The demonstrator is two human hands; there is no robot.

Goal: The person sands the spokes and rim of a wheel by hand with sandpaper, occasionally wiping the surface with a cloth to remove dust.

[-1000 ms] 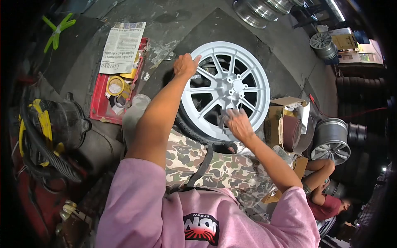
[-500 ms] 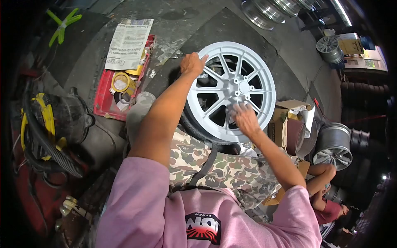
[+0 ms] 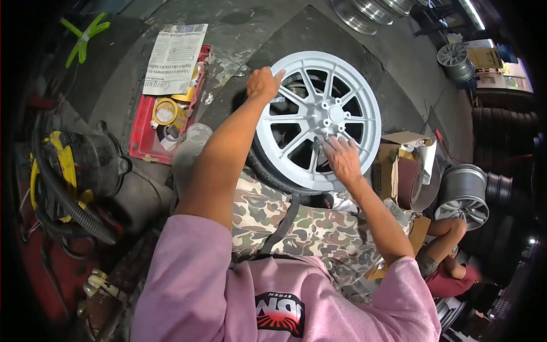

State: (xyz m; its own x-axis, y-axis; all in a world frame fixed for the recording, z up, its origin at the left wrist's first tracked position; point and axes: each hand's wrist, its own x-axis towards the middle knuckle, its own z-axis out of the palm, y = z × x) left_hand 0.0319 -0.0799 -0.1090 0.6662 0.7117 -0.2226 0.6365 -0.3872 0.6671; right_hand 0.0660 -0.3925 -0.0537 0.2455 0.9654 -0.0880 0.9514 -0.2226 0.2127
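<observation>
A light grey-white multi-spoke wheel rim [image 3: 372,117] lies face up in front of my knees, propped on a black tire [image 3: 266,171]. At the rim's upper left edge, my left hand [image 3: 264,84] is closed over the lip, thumb on the face. My right hand [image 3: 343,159] is on the lower spokes just below the hub, fingers bent and pressed together against the surface. Its fingertips look grey and dusty; a small greyish piece seems to be under them, but I cannot make it out.
To the left, a red tray [image 3: 137,134] holds tape rolls [image 3: 165,112] and a folded newspaper [image 3: 175,60]. A shop vacuum [image 3: 94,165] stands further left. On the right are a cardboard box [image 3: 386,171], a brown abrasive roll [image 3: 409,185], more wheels [image 3: 462,188] and a seated person [image 3: 450,273].
My right hand has shifted slightly up and right along the spokes, its fingers now less blurred. My left hand keeps its hold on the rim's edge. The person at right has leaned.
</observation>
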